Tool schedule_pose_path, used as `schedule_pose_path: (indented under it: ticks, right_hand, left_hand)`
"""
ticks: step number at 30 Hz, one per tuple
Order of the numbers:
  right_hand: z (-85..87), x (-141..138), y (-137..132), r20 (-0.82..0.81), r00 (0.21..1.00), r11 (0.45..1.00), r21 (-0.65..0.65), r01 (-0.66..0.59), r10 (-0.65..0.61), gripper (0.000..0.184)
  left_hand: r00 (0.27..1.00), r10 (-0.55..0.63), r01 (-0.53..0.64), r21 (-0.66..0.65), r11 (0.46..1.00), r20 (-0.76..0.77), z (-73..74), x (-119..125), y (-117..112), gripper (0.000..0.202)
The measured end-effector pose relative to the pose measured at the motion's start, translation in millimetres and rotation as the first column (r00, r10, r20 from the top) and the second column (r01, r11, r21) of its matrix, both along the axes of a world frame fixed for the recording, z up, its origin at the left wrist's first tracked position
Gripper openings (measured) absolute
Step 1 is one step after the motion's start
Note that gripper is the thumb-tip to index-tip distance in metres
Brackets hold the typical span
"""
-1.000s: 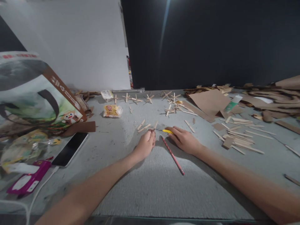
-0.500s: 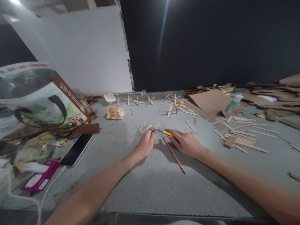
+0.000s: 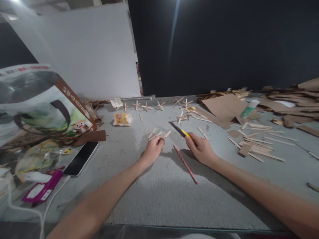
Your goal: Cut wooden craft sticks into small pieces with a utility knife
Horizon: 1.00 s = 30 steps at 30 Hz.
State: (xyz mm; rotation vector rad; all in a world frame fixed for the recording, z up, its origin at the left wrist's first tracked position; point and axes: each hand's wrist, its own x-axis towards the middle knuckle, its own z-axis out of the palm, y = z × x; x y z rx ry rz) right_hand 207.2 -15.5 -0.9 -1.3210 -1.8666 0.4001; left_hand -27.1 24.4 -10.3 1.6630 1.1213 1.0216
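Observation:
My left hand [image 3: 153, 150] is closed, thumb and fingertips pinching a short wooden craft stick [image 3: 167, 134] that points up to the right. Two more stick pieces [image 3: 152, 132] lie on the table just beyond its knuckles. In my right hand [image 3: 201, 147] is a yellow-handled utility knife [image 3: 183, 132], its long dark blade slanting up to the left, apart from the stick. Between my hands, a red patterned pencil [image 3: 185, 165] lies on the grey table. A single craft stick [image 3: 203, 133] rests beyond my right hand.
Crossed-stick shapes [image 3: 159, 106] stand along the back. To the right are piled craft sticks [image 3: 259, 149], a glue bottle [image 3: 250, 109] and cardboard [image 3: 221, 108]. At left are a phone [image 3: 81, 158], a purple device [image 3: 43, 187], a white cable [image 3: 53, 199] and a large printed bag [image 3: 47, 106].
My right hand has drawn the knife back to the right, with its blade lifted off the stick. My left hand has shifted slightly and keeps its pinch on the stick.

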Motion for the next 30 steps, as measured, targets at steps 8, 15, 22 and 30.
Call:
schedule_pose_path:
  ticks: [8, 15, 22, 30]
  right_hand:
    - [8.9, -11.8, 0.5, -0.188, 0.981, 0.969, -0.235, -0.082, 0.037, 0.05]
    - [12.6, -27.9, -9.5, -0.45, 0.892, 0.894, -0.389, -0.223, 0.026, 0.058]
    - [11.3, -39.0, -16.6, -0.588, 0.809, 0.884, -0.388, -0.262, -0.019, 0.062]
    - [9.1, -18.2, -8.2, -0.265, 0.964, 0.991, -0.132, -0.007, -0.028, 0.048]
  left_hand:
    - [0.964, -0.246, 0.253, 0.067, 0.965, -0.101, 22.7, -1.9, -13.9, 0.043]
    - [0.972, -0.179, 0.189, -0.052, 0.981, 0.154, 15.1, 11.6, -16.6, 0.049]
    - [0.979, -0.098, 0.089, 0.056, 0.994, 0.176, 7.2, 26.9, -22.7, 0.033]
    - [0.971, -0.064, 0.087, 0.091, 0.992, -0.232, 25.0, 25.1, 8.9, 0.018]
